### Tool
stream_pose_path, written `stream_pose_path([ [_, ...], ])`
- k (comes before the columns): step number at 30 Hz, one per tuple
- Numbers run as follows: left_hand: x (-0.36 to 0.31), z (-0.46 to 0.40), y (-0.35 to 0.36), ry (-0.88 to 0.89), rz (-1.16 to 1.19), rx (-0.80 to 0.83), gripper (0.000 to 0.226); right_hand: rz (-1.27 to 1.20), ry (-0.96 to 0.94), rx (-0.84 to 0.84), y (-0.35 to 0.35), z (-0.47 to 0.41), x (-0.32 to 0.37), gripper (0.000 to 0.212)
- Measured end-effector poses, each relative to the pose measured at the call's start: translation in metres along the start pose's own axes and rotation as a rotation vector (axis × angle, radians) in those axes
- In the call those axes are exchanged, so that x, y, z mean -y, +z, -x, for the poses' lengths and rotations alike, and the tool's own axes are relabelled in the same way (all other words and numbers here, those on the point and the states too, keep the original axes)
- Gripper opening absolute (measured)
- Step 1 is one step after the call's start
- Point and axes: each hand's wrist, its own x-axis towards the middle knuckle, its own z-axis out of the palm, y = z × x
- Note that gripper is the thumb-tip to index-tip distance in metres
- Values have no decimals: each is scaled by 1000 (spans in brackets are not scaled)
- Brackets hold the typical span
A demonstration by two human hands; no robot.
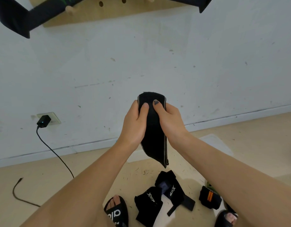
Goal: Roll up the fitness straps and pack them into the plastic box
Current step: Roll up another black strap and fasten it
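Black strap [153, 128] btwn left hand [135, 123] & right hand [170, 122], both gripping.

White letters that look like "XEP" stand on a black strap [149, 204] lying on the floor [43, 177], near the bottom edge of the view. The same white "XEP" stands on a second black strap [171, 188] just beside it, with the letters turned on their side. The black slipper [116, 212] on the left foot has big white letters across its band. They look like "dlp", but part of the word is cut off, so the whole word cannot be read.
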Motion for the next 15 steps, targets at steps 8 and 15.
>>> stream_pose_path([
  [8, -1, 2, 4, -51, 43, -41, 30, -82, 80, 71, -2, -1, 0, 33],
  [15, 0, -2, -1, -41, 37, -21, 27, -51, 28, 87, -4, -1, -2, 27],
])
